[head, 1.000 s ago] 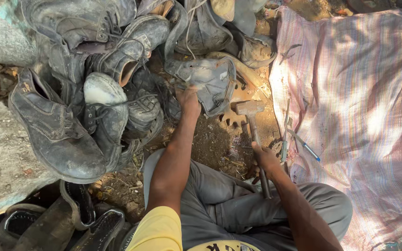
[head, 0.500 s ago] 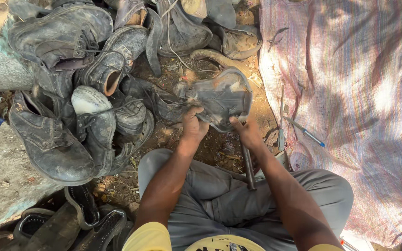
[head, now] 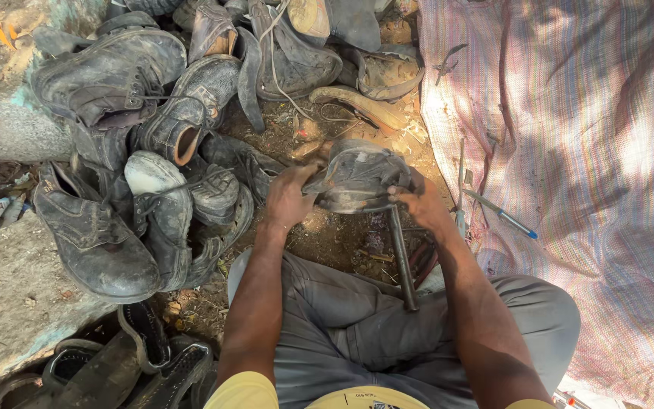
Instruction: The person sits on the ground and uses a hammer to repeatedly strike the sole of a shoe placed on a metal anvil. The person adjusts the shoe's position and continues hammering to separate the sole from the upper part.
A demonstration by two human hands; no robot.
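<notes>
Left hand (head: pixel 291 198): we see it gripping the left end of a worn grey shoe (head: pixel 359 180), fingers curled over its edge and thumb on the near side.
Right hand (head: pixel 420 203): we see it clasped on the right end of the same shoe, fingers wrapped over its rim.
Shoe in the hands: it is held between both hands, above the bare ground and just in front of the person's knees, turned so that we look at its scuffed, dusty outer side; it sits over the top of an upright metal rod (head: pixel 402 256).
Metal rod: dark and straight, it runs from under the shoe down toward the grey trousers (head: pixel 357 333); we cannot tell what its top end looks like, as the shoe hides it.
Pile of old shoes (head: pixel 138 151): to the left and beyond the hands, we count many cracked black and grey boots and shoes, heaped against one another, some with loose laces.
Sandals (head: pixel 145 363): dark straps lie at the lower left, beside the person's left leg.
Woven cloth (head: pixel 584 151): a pink striped sheet covers the ground on the right, rumpled and sunlit in patches.
Pen (head: pixel 502 215): a blue-tipped pen lies on the cloth's edge, near the right hand but apart from it.
Ground (head: pixel 319 235): brown earth with scraps and dry litter.
</notes>
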